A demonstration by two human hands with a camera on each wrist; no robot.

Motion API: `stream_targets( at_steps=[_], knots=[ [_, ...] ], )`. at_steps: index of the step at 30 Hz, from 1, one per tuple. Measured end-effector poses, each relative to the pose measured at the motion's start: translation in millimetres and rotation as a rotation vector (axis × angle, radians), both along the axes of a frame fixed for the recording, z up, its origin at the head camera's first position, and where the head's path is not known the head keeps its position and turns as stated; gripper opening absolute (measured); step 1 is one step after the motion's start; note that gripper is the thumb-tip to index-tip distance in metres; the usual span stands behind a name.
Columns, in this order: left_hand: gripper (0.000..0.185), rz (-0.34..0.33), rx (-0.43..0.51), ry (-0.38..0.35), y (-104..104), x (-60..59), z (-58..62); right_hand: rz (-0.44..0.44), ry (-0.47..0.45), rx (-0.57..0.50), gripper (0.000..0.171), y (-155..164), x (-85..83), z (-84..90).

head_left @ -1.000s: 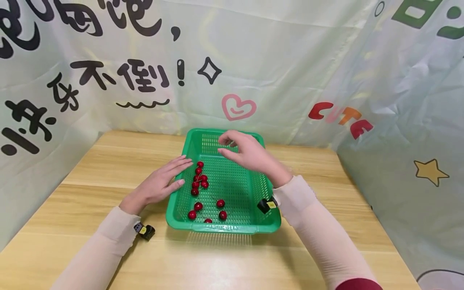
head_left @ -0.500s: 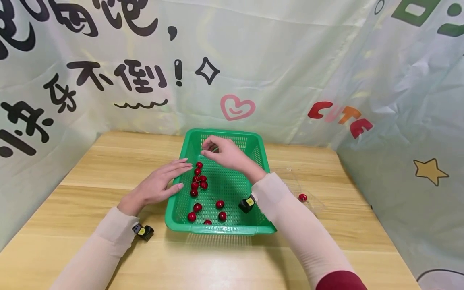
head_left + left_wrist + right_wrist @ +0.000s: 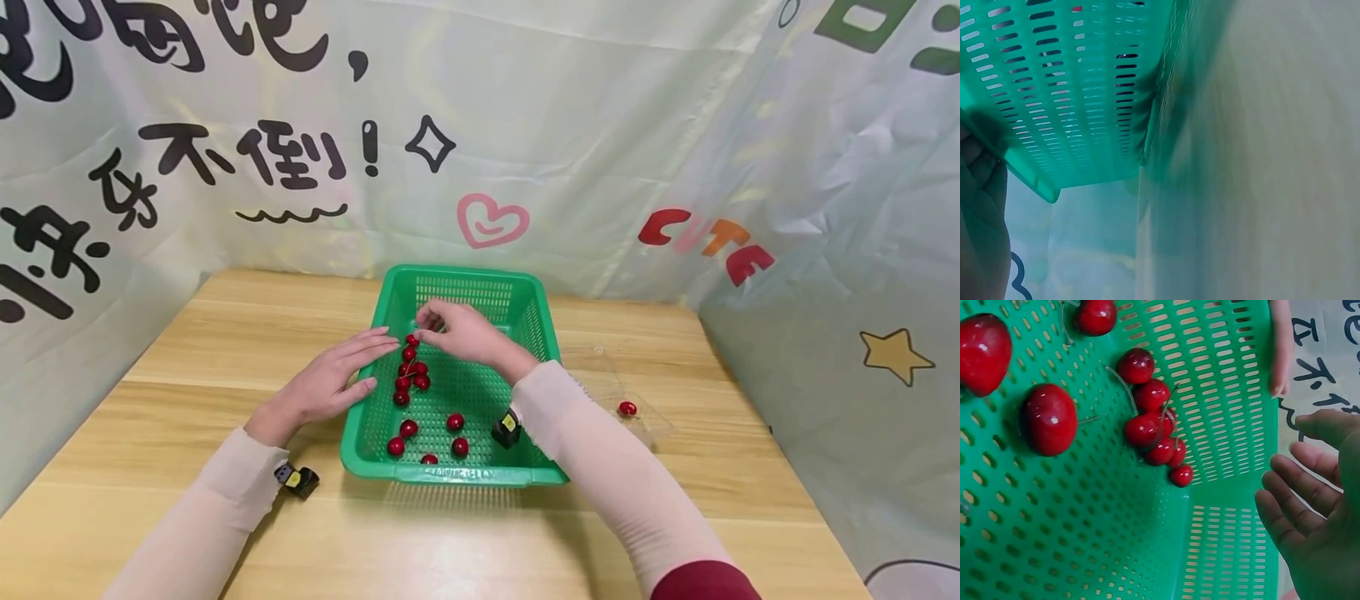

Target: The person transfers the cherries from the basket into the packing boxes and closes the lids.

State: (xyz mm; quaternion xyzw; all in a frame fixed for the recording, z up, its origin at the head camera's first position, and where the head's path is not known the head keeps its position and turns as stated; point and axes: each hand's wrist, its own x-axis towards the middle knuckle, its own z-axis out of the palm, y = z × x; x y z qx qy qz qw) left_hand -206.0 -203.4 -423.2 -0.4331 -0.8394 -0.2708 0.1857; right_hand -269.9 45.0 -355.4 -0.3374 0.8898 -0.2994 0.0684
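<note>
A green plastic basket (image 3: pixel 480 474) with slotted walls stands on the table, several red cherries (image 3: pixel 1142 430) on its perforated floor. Most of them line up along the left wall; a few lie loose nearer the front. My left hand (image 3: pixel 330 379) rests on the basket's left rim with its fingers extended. Over the far left part of the basket is my right hand (image 3: pixel 468 335), close to the farthest cherry (image 3: pixel 412 340) of the row. In the right wrist view its fingers (image 3: pixel 1297 494) are loosely bent and nothing is between them.
To the basket's right, a clear plastic container (image 3: pixel 600 371) lies on the wooden table (image 3: pixel 465 550), with one cherry (image 3: pixel 627 408) at its near part. My right forearm crosses the basket's right rim. A printed cloth (image 3: pixel 585 150) hangs behind and at the sides.
My right hand has moved left and lower into the basket, toward the row of cherries. The clear container and its cherry have come into view from behind the right arm. The left hand stays put.
</note>
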Motion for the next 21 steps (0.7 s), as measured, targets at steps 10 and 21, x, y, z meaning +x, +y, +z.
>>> stream_targets(
  at_steps=[10, 21],
  knots=[
    [0.050, 0.002, -0.005, -0.022, -1.3, 0.6, 0.0, 0.040, -0.061, 0.090, 0.033, -1.7, -3.7, -10.3],
    [0.051, 0.006, -0.011, -0.018, 1.9, 1.1, 2.1, 0.102, -0.048, 0.284, 0.040, -5.5, -2.3, -24.7]
  ],
)
